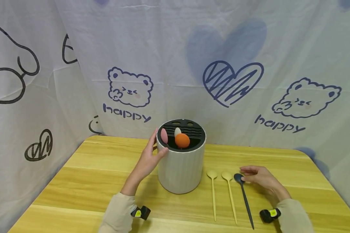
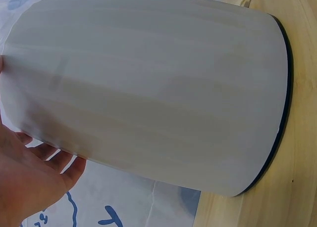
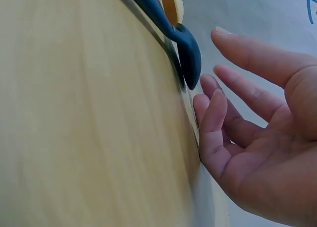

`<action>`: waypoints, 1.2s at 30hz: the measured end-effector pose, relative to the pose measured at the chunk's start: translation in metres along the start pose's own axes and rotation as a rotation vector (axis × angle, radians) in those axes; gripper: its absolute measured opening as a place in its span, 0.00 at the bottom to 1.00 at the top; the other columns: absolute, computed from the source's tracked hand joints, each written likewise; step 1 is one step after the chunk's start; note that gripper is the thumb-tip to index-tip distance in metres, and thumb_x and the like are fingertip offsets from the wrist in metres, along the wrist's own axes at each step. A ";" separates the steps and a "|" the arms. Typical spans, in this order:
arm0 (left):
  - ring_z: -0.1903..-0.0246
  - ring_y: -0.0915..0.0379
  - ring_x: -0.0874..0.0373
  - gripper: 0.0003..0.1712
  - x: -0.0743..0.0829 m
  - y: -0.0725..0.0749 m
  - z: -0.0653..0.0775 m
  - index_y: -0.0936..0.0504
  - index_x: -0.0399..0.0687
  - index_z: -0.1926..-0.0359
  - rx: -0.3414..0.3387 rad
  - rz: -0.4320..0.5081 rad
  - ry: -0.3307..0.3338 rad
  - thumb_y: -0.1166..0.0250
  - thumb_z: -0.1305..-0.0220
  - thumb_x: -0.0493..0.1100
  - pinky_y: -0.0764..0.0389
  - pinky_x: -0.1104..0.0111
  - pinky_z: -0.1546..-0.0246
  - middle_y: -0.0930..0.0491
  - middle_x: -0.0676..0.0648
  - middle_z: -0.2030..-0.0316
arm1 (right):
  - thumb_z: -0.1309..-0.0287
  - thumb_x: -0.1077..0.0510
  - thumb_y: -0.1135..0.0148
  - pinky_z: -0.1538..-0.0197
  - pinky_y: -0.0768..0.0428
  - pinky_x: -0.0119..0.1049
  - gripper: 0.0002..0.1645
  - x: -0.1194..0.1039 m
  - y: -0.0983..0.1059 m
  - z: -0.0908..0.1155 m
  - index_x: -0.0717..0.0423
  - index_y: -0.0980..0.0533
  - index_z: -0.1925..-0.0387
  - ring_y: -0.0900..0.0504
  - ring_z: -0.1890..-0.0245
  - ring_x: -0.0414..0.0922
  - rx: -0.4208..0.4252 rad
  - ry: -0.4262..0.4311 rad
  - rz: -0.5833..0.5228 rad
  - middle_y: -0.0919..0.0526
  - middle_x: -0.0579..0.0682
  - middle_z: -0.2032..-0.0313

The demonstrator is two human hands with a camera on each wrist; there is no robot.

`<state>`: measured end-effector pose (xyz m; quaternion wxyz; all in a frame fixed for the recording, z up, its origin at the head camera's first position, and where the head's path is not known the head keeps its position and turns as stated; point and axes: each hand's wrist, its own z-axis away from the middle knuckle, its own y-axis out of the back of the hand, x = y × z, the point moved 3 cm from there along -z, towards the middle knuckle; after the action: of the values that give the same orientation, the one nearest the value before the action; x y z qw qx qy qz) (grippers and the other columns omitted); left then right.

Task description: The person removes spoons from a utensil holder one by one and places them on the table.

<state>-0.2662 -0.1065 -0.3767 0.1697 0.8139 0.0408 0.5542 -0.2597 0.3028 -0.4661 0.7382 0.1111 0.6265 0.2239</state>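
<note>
Three utensils (image 1: 182,141) — in pale holder (image 1: 180,171)

On the desk (image 1: 90,181) before you stands the holder (image 1: 180,171), three utensils (image 1: 182,141) upright in its top. Right of it lie the left spoon (image 1: 213,197), middle spoon (image 1: 231,197) and right spoon (image 1: 245,200) — bowls far, handles near. Your left hand (image 1: 147,160) touches the holder's left side; your right hand (image 1: 261,178) is at the right spoon's bowl. Behind the desk hangs a cloth (image 1: 175,58).
</note>
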 end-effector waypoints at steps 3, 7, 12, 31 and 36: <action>0.29 0.52 0.44 0.47 0.000 0.000 0.000 0.56 0.48 0.23 -0.001 0.004 -0.003 0.42 0.34 0.54 0.43 0.48 0.34 0.54 0.42 0.26 | 0.45 0.62 0.32 0.57 0.21 0.34 0.32 -0.001 0.003 0.001 0.74 0.30 0.41 0.22 0.50 0.54 0.016 0.005 0.002 0.23 0.66 0.46; 0.29 0.53 0.44 0.47 0.000 0.000 0.001 0.56 0.48 0.23 -0.004 0.006 -0.001 0.42 0.34 0.55 0.43 0.48 0.34 0.54 0.42 0.26 | 0.40 0.61 0.36 0.59 0.21 0.35 0.29 -0.006 0.006 0.003 0.73 0.30 0.41 0.22 0.51 0.54 0.035 0.030 0.050 0.24 0.67 0.45; 0.29 0.53 0.45 0.48 0.001 0.000 0.001 0.57 0.48 0.23 0.000 -0.002 -0.001 0.42 0.34 0.55 0.43 0.48 0.34 0.54 0.42 0.26 | 0.36 0.56 0.39 0.57 0.20 0.38 0.28 -0.022 0.005 0.009 0.72 0.30 0.41 0.22 0.50 0.56 0.056 0.098 0.135 0.24 0.66 0.45; 0.29 0.52 0.44 0.48 0.001 -0.001 0.000 0.56 0.47 0.23 0.002 -0.010 -0.015 0.42 0.35 0.57 0.43 0.46 0.34 0.54 0.42 0.26 | 0.34 0.52 0.41 0.51 0.21 0.39 0.31 -0.078 -0.018 0.028 0.67 0.30 0.37 0.22 0.52 0.34 0.047 0.190 -0.147 0.23 0.60 0.43; 0.29 0.52 0.44 0.48 0.001 0.000 0.001 0.56 0.48 0.23 0.005 -0.018 -0.012 0.42 0.35 0.57 0.42 0.48 0.34 0.53 0.42 0.26 | 0.35 0.55 0.40 0.55 0.20 0.39 0.27 -0.094 -0.028 0.036 0.68 0.28 0.40 0.21 0.53 0.35 0.069 0.247 -0.159 0.22 0.61 0.45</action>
<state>-0.2648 -0.1061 -0.3759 0.1729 0.8172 0.0483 0.5477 -0.2303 0.2380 -0.3896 0.6666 0.0579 0.7268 0.1552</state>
